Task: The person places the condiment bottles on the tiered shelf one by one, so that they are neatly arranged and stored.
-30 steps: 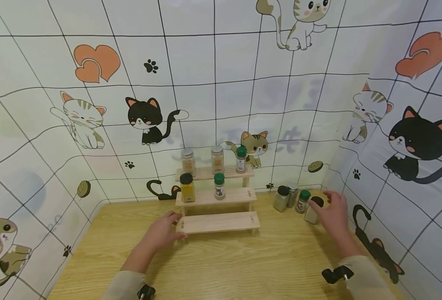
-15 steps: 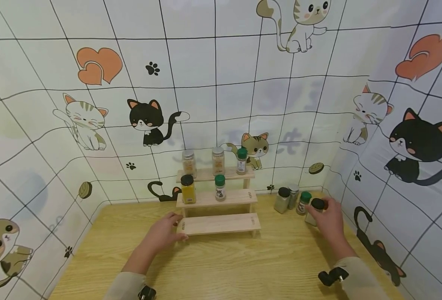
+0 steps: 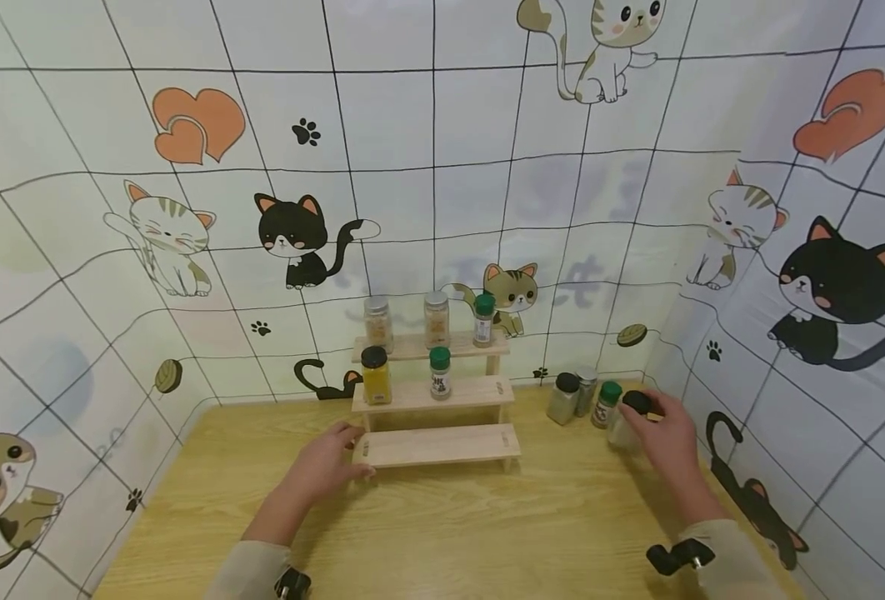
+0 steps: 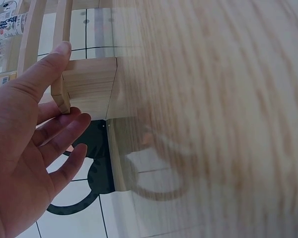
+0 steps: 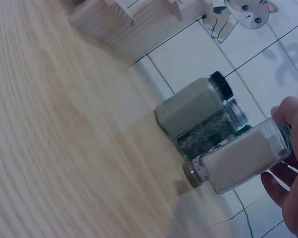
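A three-step wooden spice rack [image 3: 435,446] stands on the table. My left hand [image 3: 322,462] grips the left end of its lowest step; in the left wrist view the thumb [image 4: 49,64] lies on top and fingers curl underneath. On the right, my right hand [image 3: 667,429] pinches a black-capped spice jar [image 3: 622,432] near its cap. The right wrist view shows this glass jar [image 5: 246,161] full of pale powder; whether its base touches the table I cannot tell. Beside it stand a green-capped jar [image 3: 606,405], a silver-capped jar [image 3: 585,392] and another black-capped jar [image 3: 563,400].
The top step holds two silver-capped jars [image 3: 378,325] and a green-capped one [image 3: 483,321]. On the middle step are a yellow jar with black cap [image 3: 376,377] and a green-capped jar [image 3: 439,374]. A cat-print wall covering [image 3: 435,200] surrounds the table [image 3: 442,533].
My right fingers have closed in on the black-capped jar at its cap, and the jar has shifted only slightly. The left hand keeps its place on the rack.
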A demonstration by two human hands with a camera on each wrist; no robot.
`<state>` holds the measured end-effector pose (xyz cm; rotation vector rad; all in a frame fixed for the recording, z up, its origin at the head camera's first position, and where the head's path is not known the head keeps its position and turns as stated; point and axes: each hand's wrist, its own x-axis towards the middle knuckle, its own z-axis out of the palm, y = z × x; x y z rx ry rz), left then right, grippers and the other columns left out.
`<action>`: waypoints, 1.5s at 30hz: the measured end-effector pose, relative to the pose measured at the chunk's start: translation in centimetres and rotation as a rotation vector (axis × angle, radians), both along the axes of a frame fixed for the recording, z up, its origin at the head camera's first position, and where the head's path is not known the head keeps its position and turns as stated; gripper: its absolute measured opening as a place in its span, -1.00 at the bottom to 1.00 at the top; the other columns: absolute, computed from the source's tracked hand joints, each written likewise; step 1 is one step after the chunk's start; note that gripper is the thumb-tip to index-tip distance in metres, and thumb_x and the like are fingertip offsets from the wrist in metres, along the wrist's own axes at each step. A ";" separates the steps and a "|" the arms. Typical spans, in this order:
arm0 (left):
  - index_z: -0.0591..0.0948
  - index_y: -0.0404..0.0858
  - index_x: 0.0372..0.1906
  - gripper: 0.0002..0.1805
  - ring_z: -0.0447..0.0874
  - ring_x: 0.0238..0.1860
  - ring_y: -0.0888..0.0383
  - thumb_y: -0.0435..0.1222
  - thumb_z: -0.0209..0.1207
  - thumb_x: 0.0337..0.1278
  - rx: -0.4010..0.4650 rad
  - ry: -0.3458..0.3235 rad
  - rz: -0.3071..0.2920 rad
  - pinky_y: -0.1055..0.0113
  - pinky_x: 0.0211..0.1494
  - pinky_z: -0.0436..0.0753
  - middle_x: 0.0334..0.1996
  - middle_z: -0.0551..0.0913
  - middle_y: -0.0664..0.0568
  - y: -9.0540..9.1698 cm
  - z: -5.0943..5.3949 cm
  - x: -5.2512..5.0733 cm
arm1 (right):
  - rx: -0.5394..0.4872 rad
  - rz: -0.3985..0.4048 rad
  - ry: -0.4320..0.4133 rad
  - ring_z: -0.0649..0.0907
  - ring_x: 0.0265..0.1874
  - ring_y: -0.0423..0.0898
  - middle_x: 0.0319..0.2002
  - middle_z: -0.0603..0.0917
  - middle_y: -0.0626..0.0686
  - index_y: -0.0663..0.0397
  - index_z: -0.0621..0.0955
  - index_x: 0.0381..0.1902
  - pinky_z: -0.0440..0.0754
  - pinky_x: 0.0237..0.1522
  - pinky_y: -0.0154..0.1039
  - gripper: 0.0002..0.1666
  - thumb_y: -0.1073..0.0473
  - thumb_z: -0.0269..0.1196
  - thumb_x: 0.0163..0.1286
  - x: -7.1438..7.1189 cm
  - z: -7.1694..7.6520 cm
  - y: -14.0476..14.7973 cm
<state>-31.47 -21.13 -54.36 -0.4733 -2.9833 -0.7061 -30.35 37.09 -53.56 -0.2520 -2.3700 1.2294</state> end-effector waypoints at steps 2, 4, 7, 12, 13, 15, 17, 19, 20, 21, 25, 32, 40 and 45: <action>0.66 -0.28 0.41 -0.18 0.78 0.10 -0.04 0.00 0.67 0.12 0.002 0.007 -0.002 -0.12 0.15 0.76 0.23 0.66 -0.07 -0.1 0.1 -0.1 | 0.013 0.048 0.020 0.61 0.25 0.20 0.28 0.59 0.27 0.25 0.60 0.44 0.57 -0.06 -0.55 -0.30 -0.11 0.44 0.59 0.0 0.7 -0.2; 0.66 -0.28 0.42 -0.18 0.78 0.10 -0.04 0.00 0.67 0.13 0.002 0.008 -0.004 -0.12 0.16 0.76 0.23 0.66 -0.07 -0.2 0.2 -0.2 | 0.031 0.095 0.039 0.62 0.22 0.18 0.25 0.60 0.26 0.23 0.62 0.43 0.52 -0.07 -0.66 -0.34 -0.08 0.45 0.59 0.0 1.3 -0.4; 0.66 -0.28 0.42 -0.18 0.79 0.11 -0.04 0.01 0.66 0.15 0.000 0.007 -0.006 -0.12 0.16 0.76 0.24 0.66 -0.07 -0.3 0.3 -0.2 | 0.082 0.149 0.069 0.65 0.17 0.19 0.20 0.61 0.25 0.21 0.67 0.39 0.50 -0.07 -0.69 -0.41 -0.01 0.46 0.59 0.0 2.3 -1.0; 0.67 -0.27 0.41 -0.19 0.78 0.11 -0.04 0.02 0.66 0.15 -0.004 0.001 -0.003 -0.12 0.16 0.76 0.24 0.66 -0.06 -0.2 0.6 -0.1 | 0.140 0.216 0.113 0.67 0.11 0.04 0.18 0.64 0.26 0.21 0.68 0.39 0.51 -0.07 -0.71 -0.47 0.13 0.48 0.57 -0.4 3.7 -2.0; 0.67 -0.27 0.41 -0.19 0.78 0.11 -0.03 0.02 0.66 0.15 -0.004 -0.003 0.000 -0.11 0.17 0.76 0.24 0.66 -0.06 -0.2 0.6 -0.1 | 0.142 0.229 0.119 0.67 0.11 -0.01 0.18 0.65 0.25 0.20 0.68 0.39 0.52 -0.06 -0.71 -0.47 0.15 0.47 0.57 -0.4 4.0 -2.2; 0.67 -0.27 0.40 -0.19 0.78 0.11 -0.03 0.01 0.67 0.13 -0.004 -0.001 0.002 -0.11 0.15 0.76 0.24 0.66 -0.06 -0.1 0.8 0.0 | 0.145 0.255 0.132 0.67 0.11 -0.08 0.17 0.65 0.25 0.19 0.68 0.40 0.53 -0.04 -0.71 -0.47 0.18 0.47 0.56 -0.6 4.5 -2.7; 0.67 -0.28 0.40 -0.19 0.78 0.10 -0.03 0.01 0.67 0.12 -0.001 0.000 0.002 -0.12 0.15 0.76 0.23 0.66 -0.06 -0.1 0.9 0.1 | 0.142 0.286 0.139 0.68 0.11 -0.06 0.16 0.65 0.24 0.19 0.68 0.40 0.55 -0.03 -0.69 -0.47 0.20 0.48 0.56 -0.7 5.0 -3.1; 0.68 -0.29 0.39 -0.19 0.78 0.10 -0.05 0.00 0.68 0.12 0.006 0.000 0.003 -0.13 0.14 0.76 0.22 0.66 -0.07 0.0 1.0 0.2 | 0.142 0.322 0.139 0.68 0.13 0.03 0.16 0.64 0.23 0.17 0.68 0.41 0.56 -0.03 -0.68 -0.47 0.20 0.47 0.56 -0.9 5.5 -3.5; 0.68 -0.29 0.39 -0.19 0.78 0.10 -0.05 -0.01 0.68 0.11 0.009 0.000 0.003 -0.13 0.14 0.76 0.22 0.66 -0.07 0.1 1.0 0.3 | 0.148 0.339 0.139 0.68 0.13 0.07 0.16 0.64 0.22 0.16 0.69 0.41 0.56 -0.03 -0.67 -0.47 0.19 0.48 0.56 -1.0 5.8 -3.8; 0.68 -0.29 0.39 -0.20 0.78 0.10 -0.06 -0.01 0.68 0.12 0.012 -0.001 0.003 -0.14 0.15 0.76 0.22 0.66 -0.07 0.1 1.1 0.3 | 0.152 0.359 0.132 0.68 0.14 0.12 0.16 0.64 0.21 0.14 0.69 0.42 0.56 -0.03 -0.67 -0.47 0.18 0.48 0.56 -1.1 6.0 -4.0; 0.68 -0.29 0.39 -0.20 0.78 0.11 -0.06 -0.02 0.68 0.12 0.014 -0.005 0.007 -0.14 0.16 0.76 0.21 0.66 -0.06 0.3 1.1 0.5 | 0.130 0.458 0.109 0.68 0.19 0.22 0.20 0.62 0.22 0.13 0.68 0.42 0.62 0.03 -0.60 -0.47 0.19 0.48 0.56 -1.3 7.0 -5.1; 0.69 -0.29 0.37 -0.21 0.78 0.09 -0.06 -0.01 0.68 0.11 0.006 0.003 0.002 -0.13 0.13 0.77 0.17 0.67 -0.05 0.2 1.0 0.5 | 0.094 0.584 0.106 0.67 0.27 0.27 0.23 0.61 0.25 0.19 0.65 0.44 0.71 0.13 -0.41 -0.46 0.28 0.45 0.56 -2.4 8.7 -7.4; 0.69 -0.28 0.38 -0.20 0.78 0.08 -0.03 -0.01 0.69 0.10 0.012 0.011 0.003 -0.12 0.12 0.77 0.17 0.67 -0.02 0.2 0.3 0.2 | 0.034 0.672 0.083 0.73 0.22 0.31 0.30 0.62 0.30 0.23 0.61 0.49 0.78 0.08 -0.26 -0.42 0.36 0.38 0.57 -4.1 10.2 -10.7; 0.69 -0.27 0.38 -0.20 0.78 0.08 -0.03 0.00 0.69 0.09 0.011 0.018 -0.003 -0.11 0.11 0.77 0.16 0.67 -0.02 0.1 0.3 0.1 | 0.046 0.754 0.067 0.74 0.23 0.30 0.34 0.62 0.30 0.25 0.58 0.50 0.79 0.10 -0.10 -0.41 0.34 0.37 0.57 -5.3 10.9 -12.4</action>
